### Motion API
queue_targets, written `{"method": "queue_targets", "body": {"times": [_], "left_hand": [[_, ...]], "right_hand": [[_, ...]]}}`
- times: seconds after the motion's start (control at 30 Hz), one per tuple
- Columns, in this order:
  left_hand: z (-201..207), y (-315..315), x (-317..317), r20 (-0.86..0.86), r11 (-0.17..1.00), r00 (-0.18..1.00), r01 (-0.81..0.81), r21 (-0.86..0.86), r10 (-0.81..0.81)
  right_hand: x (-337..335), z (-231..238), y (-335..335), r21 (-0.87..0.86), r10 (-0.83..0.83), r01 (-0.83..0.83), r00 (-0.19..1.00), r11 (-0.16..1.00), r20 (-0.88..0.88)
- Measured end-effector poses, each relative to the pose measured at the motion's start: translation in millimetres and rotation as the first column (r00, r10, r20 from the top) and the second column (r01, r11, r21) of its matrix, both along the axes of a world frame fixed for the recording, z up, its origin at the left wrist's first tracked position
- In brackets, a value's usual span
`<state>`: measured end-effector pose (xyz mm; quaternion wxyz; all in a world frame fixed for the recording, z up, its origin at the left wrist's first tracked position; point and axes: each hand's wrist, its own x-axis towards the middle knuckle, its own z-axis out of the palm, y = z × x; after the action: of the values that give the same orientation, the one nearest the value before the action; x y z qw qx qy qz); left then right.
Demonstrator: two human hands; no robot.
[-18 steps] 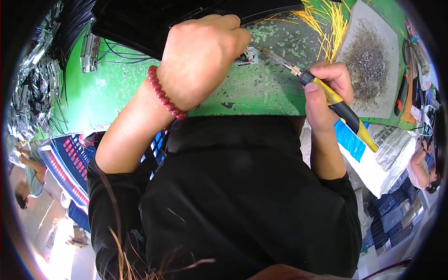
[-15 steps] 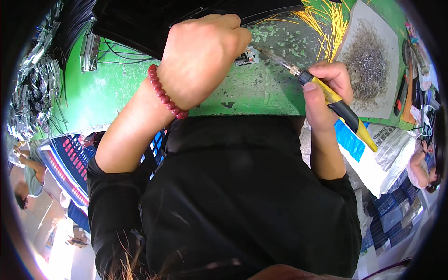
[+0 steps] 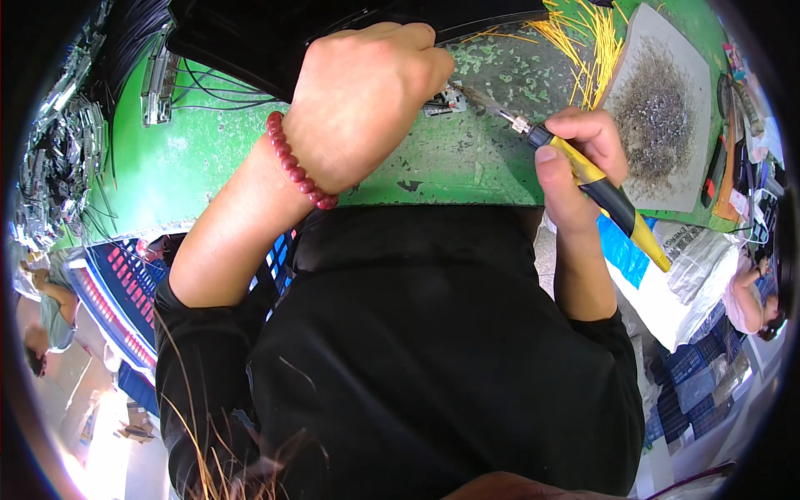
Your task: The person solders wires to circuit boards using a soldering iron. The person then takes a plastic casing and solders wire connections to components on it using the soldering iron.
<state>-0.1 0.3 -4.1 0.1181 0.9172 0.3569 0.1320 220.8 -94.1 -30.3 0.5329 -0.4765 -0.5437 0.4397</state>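
Note:
A yellow and black soldering iron (image 3: 602,185) is gripped in my right hand (image 3: 579,158), between thumb and fingers. Its metal tip slants up and left, close to a small white and silver part (image 3: 450,102) by the fingertips of my left hand (image 3: 362,100). That left hand is closed, back upward, with a red bead bracelet at the wrist. Its fingertips are hidden, so what they pinch cannot be made out. Both hands are over the green worktable (image 3: 208,158).
A big black panel (image 3: 242,42) lies behind my left hand. Yellow wires (image 3: 596,50) lie at the back right, beside a grey board (image 3: 692,158) heaped with dark debris. Shiny metal parts (image 3: 62,150) with black wires crowd the left. Hand tools (image 3: 727,158) line the right edge.
My left hand has shifted very slightly right. The soldering iron and my right hand have drifted a little left; both hands keep their hold.

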Motion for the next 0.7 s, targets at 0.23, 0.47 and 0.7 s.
{"method": "queue_targets", "body": {"times": [0.23, 0.47, 0.7], "left_hand": [[-0.8, -0.2, -1.5, 0.006, 1.0, 1.0, -0.005, 0.0, 0.005], [0.5, -0.9, 0.3, -0.002, 1.0, 1.0, -0.016, 0.005, 0.016], [-1.4, -6.7, 1.8, 0.02, 0.997, 0.997, -0.079, 0.01, 0.079]], "right_hand": [[1.6, -6.2, -2.1, 0.075, -0.06, 0.063, 0.998, 0.995, -0.033], [5.9, -7.3, -4.9, 0.218, -0.037, 0.037, 0.999, 0.975, -0.003], [6.9, 7.7, 6.6, 0.404, -0.048, -0.235, 0.814, 0.884, 0.578]]}}
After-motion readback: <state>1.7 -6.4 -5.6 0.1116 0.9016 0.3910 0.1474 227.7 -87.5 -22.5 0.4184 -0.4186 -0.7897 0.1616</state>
